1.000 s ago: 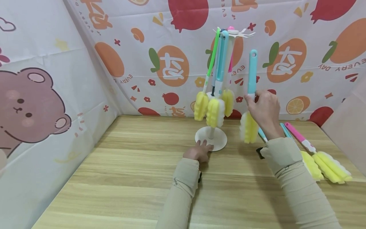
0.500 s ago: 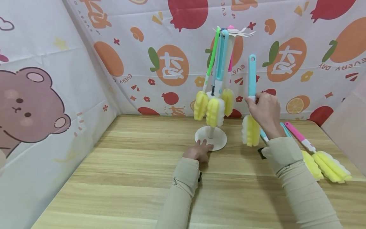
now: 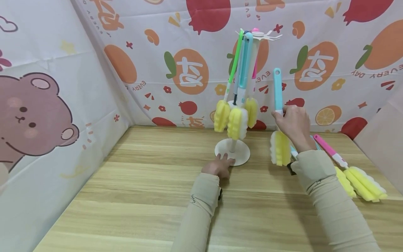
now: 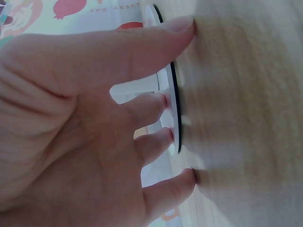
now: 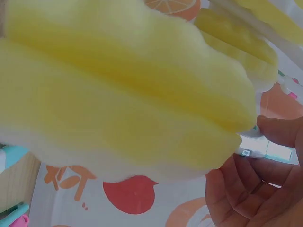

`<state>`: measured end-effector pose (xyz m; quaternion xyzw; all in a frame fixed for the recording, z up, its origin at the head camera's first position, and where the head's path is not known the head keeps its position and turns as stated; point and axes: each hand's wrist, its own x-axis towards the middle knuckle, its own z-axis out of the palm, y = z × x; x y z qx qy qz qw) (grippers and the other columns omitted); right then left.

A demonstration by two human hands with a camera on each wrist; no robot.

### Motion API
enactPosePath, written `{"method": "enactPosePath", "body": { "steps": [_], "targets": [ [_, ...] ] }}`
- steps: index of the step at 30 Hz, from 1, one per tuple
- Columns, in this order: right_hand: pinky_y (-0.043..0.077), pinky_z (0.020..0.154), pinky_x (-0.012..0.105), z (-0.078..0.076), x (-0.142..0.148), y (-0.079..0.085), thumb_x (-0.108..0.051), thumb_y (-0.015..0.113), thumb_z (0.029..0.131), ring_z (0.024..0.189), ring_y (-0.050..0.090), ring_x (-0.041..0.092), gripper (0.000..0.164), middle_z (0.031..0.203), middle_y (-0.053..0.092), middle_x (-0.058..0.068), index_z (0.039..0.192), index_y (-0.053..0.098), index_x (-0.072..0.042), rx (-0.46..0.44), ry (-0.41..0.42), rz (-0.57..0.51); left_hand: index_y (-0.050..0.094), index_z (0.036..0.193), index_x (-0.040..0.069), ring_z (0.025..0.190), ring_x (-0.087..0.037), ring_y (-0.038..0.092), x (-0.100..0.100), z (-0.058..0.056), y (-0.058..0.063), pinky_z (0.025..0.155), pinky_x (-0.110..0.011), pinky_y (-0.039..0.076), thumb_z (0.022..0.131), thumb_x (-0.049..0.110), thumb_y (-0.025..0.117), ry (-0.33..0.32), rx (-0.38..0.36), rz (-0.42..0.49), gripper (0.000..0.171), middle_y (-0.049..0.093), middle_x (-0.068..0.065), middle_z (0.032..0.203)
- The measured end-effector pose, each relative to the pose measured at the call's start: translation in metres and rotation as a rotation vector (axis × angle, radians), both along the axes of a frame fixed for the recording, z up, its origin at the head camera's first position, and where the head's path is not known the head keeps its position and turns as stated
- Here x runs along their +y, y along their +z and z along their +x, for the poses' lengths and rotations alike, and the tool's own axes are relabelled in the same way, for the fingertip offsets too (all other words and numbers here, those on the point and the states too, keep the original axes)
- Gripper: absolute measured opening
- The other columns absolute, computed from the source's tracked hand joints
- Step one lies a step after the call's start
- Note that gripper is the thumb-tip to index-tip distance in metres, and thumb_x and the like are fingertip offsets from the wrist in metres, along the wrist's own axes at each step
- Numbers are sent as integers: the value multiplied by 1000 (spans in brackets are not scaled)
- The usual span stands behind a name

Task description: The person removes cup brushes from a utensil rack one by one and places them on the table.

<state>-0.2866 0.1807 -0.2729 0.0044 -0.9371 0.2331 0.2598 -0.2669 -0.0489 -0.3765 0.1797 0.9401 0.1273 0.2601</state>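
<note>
- A bottle brush with a light-blue plastic handle and a yellow-and-white sponge head (image 3: 278, 99) is held nearly upright, sponge down, to the right of the stand and apart from it.
- The right hand (image 3: 294, 122) grips this brush, thumb and fingers closed around its white section, just above the sponge.
- The left hand (image 3: 217, 167) has its fingers spread wide, at least two fingertips resting on the white round base (image 3: 240, 155) of the stand.
- From the forked white arms (image 3: 272, 36) at the stand's top hang several sponge brushes: one with a thin green handle (image 3: 235, 61), one with a light-blue loop-shaped handle (image 3: 243, 75), and a pink one (image 3: 254, 72) partly hidden behind the post.
- On the right of the light wood-grain table (image 3: 141, 199) lies a pink-handled brush with a yellow-and-white sponge (image 3: 365, 183), beside another yellow sponge (image 3: 344, 182) partly covered by the beige right sleeve (image 3: 333, 203).
- Behind stands a white cloth printed with oranges and red fruit (image 3: 135, 101); at left, a brown cartoon bear (image 3: 34, 119) decorates the pale side cloth.
</note>
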Motion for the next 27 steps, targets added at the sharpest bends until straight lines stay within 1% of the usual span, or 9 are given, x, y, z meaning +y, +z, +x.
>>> {"method": "enactPosePath", "body": {
  "steps": [6, 11, 18, 27],
  "targets": [
    [41, 41, 31, 0, 4, -2, -29, 57, 86, 52, 48, 25, 36, 64, 56, 16, 81, 62, 7, -69, 29, 0, 32, 139, 30, 133, -23, 2, 0, 1, 1, 91, -55, 36, 76, 5, 58, 6, -6, -8, 73, 8, -2, 151],
    [42, 41, 30, 0, 6, -3, -27, 58, 86, 49, 49, 24, 36, 64, 56, 17, 84, 61, 10, -105, 44, -3, 32, 139, 31, 133, -23, 1, 0, 0, 1, 90, -54, 37, 76, 5, 58, 6, -6, -11, 73, 8, -1, 151],
    [39, 40, 29, -1, 9, -5, -28, 58, 86, 48, 46, 22, 38, 59, 53, 14, 80, 60, 9, -170, 48, 12, 32, 139, 30, 133, -23, 1, 0, -1, 1, 89, -52, 37, 76, 5, 58, 2, -8, -12, 73, 8, -1, 151],
    [37, 40, 28, -1, 11, -7, -28, 59, 84, 47, 45, 22, 35, 58, 49, 13, 75, 59, 6, -229, 38, 54, 32, 139, 31, 133, -23, 2, 0, -1, 1, 89, -53, 38, 76, 5, 57, -1, -5, -18, 72, 8, -1, 151]
  ]
}}
